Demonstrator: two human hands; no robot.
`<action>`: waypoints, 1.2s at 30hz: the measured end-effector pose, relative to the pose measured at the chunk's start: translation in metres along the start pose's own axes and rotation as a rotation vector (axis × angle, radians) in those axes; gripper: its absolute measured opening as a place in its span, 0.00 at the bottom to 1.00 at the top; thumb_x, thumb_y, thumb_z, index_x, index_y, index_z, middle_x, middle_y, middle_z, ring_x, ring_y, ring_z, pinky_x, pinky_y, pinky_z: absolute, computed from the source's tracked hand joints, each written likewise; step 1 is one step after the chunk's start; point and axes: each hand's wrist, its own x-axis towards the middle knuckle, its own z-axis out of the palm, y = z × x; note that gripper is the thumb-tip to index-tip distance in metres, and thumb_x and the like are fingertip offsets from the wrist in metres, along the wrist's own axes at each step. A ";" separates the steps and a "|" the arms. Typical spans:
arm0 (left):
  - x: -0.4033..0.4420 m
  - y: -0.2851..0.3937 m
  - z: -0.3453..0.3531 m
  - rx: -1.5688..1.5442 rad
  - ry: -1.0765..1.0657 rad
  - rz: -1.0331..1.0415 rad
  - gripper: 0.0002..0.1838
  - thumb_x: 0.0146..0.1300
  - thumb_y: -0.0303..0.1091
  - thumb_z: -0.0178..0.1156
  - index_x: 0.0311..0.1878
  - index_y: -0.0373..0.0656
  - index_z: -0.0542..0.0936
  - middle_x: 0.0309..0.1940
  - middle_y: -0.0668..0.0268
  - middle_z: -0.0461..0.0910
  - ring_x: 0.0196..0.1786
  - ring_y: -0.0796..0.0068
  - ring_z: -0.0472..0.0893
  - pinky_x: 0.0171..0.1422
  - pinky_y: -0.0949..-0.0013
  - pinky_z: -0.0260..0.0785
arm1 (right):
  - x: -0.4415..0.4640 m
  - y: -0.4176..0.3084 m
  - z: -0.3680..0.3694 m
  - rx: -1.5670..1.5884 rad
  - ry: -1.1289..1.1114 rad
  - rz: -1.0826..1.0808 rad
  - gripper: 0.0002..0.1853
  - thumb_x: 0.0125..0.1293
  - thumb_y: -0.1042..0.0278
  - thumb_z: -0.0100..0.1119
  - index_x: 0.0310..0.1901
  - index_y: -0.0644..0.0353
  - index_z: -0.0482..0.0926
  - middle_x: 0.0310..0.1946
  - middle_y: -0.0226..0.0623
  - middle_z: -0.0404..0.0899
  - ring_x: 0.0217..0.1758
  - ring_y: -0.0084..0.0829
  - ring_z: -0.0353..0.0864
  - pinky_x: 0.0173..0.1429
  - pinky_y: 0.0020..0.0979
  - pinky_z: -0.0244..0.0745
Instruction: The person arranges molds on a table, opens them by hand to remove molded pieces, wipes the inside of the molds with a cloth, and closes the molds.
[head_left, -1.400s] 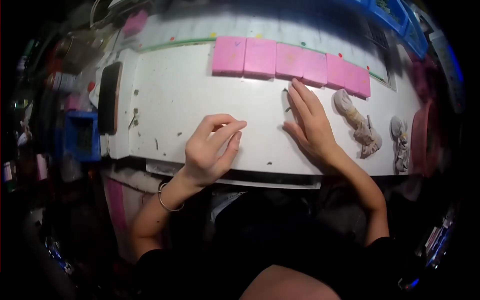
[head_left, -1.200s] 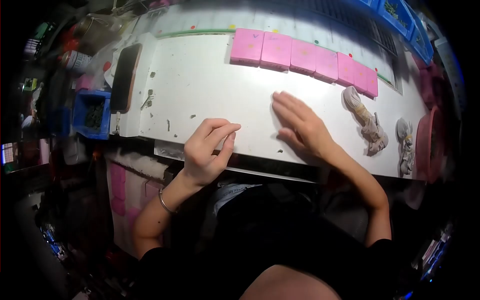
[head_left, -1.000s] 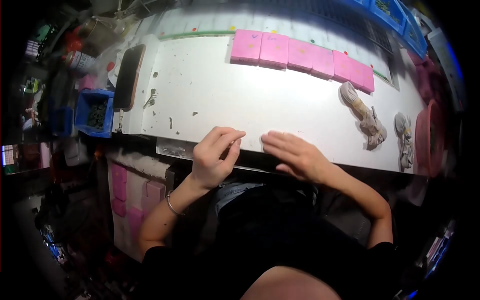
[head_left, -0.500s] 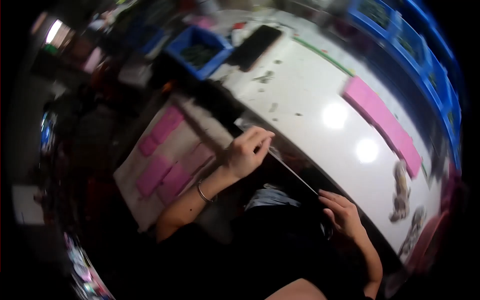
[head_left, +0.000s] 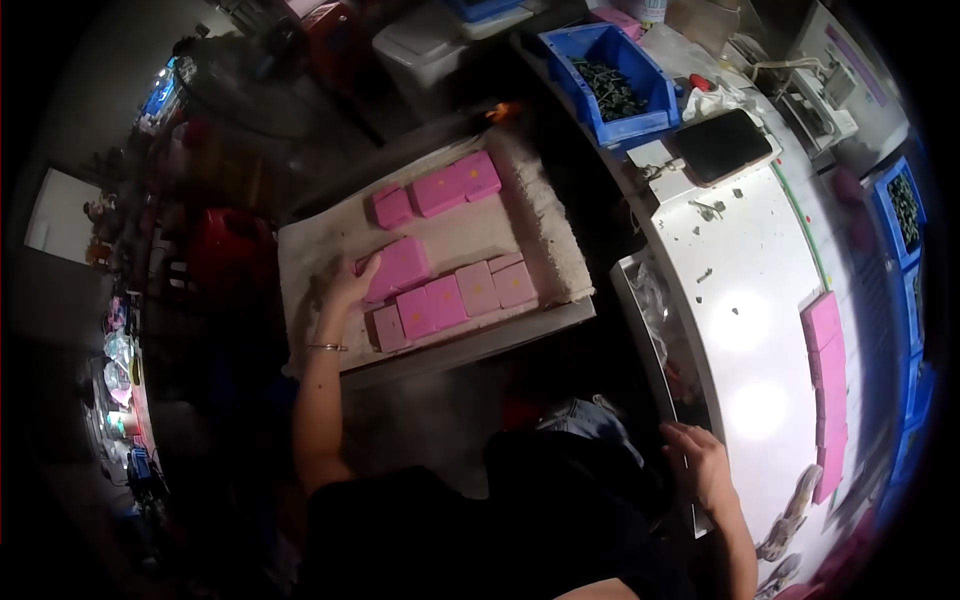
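A shallow, cloth-lined box (head_left: pixel 310 245) on the left holds several pink blocks. My left hand (head_left: pixel 352 285) reaches into it, its thumb and fingers at the left end of a pink block (head_left: pixel 400 268) that lies in the middle. Below that block runs a row of pink blocks (head_left: pixel 445 300), and more pink blocks (head_left: pixel 457 184) lie along the far side. At the front edge of the white table, my right hand (head_left: pixel 700 460) hangs by an open drawer (head_left: pixel 655 345), its fingers bent and partly in shadow; whether it holds anything does not show.
A row of pink blocks (head_left: pixel 828 390) stands on the white table (head_left: pixel 770 350). Beyond it are blue bins (head_left: pixel 905 215). A blue bin of dark pieces (head_left: pixel 615 85) and a black phone (head_left: pixel 725 147) sit at the table's far end. Cloth bundles (head_left: pixel 790 525) lie at the lower right.
The view has swung left to the cloth-lined box. My left hand has moved away from the table edge to a block in that box. My right hand has come down off the tabletop to its edge.
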 end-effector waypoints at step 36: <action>-0.028 0.073 0.004 -0.078 0.083 0.679 0.45 0.41 0.48 0.75 0.66 0.54 0.67 0.62 0.55 0.63 0.57 0.50 0.73 0.54 0.51 0.72 | 0.349 -0.090 0.107 -0.155 -0.255 -0.414 0.44 0.51 0.62 0.70 0.67 0.67 0.58 0.65 0.53 0.61 0.64 0.54 0.65 0.66 0.41 0.65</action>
